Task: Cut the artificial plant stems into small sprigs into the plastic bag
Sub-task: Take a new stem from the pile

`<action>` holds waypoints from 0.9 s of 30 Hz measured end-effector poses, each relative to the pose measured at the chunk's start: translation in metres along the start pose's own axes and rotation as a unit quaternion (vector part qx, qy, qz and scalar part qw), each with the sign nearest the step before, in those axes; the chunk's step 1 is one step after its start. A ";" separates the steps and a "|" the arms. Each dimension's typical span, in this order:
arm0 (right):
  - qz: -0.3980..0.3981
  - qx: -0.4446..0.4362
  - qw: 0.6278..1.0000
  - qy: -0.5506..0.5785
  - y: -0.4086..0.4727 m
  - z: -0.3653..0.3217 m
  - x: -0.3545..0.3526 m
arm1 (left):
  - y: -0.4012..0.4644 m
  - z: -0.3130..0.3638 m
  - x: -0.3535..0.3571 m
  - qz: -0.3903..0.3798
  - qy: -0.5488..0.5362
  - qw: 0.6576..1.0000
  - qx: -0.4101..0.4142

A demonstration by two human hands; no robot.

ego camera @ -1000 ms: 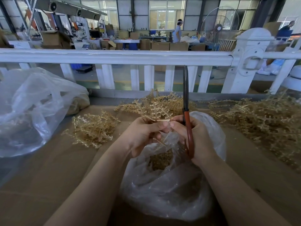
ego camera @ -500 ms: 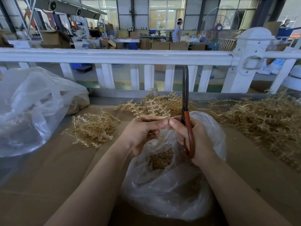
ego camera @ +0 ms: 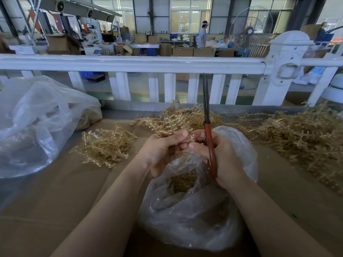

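1. Landmark: clear plastic bag (ego camera: 194,210), standing open on the brown surface (ego camera: 55,201) directly in front of the person. Cut tan sprigs (ego camera: 182,182) visible inside through its mouth.
2. Left hand (ego camera: 163,153): held just above the bag mouth, fingers (ego camera: 178,136) curled and pinching the base of a tan artificial plant stem (ego camera: 174,121). The stem fans out beyond the bag, away from the person.
3. Right hand (ego camera: 220,154): also above the bag mouth, touching the left hand at the fingertips. Its fingers are clenched round the red-orange handles of the scissors (ego camera: 210,145).
4. Scissors: blades point away from the person, nearly closed, just right of the held stem. Cannot tell whether they touch it.
5. Uncut stems on the surface: one pile (ego camera: 105,145) left of the bag, one pile (ego camera: 185,117) beyond it, a large heap (ego camera: 297,138) to its right.
6. A second, larger plastic bag (ego camera: 37,123) lies well left of the landmark bag.
7. White railing (ego camera: 130,64) runs across beyond the bag.
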State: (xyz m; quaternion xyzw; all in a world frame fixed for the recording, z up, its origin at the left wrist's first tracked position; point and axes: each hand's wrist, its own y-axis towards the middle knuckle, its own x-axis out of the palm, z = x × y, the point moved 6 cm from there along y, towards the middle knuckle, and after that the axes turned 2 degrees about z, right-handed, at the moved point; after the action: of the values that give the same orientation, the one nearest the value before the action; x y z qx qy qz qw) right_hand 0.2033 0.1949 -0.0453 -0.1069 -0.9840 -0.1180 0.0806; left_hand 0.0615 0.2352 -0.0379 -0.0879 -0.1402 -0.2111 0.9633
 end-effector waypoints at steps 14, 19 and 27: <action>0.005 -0.030 0.999 -0.019 0.002 0.003 -0.002 | -0.002 0.000 -0.001 0.015 0.054 0.998 -0.010; 0.014 -0.062 0.996 -0.067 0.001 0.000 -0.001 | -0.003 0.003 0.000 0.012 0.049 0.999 0.013; 0.032 -0.065 0.994 -0.084 -0.001 -0.003 -0.002 | -0.001 0.005 -0.002 -0.010 0.038 0.999 0.026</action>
State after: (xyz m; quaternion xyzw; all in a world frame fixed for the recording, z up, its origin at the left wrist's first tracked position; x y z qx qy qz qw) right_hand 0.2058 0.1928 -0.0429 -0.1527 -0.9736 -0.1695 -0.0059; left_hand 0.0586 0.2362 -0.0340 -0.0531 -0.1098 -0.2200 0.9678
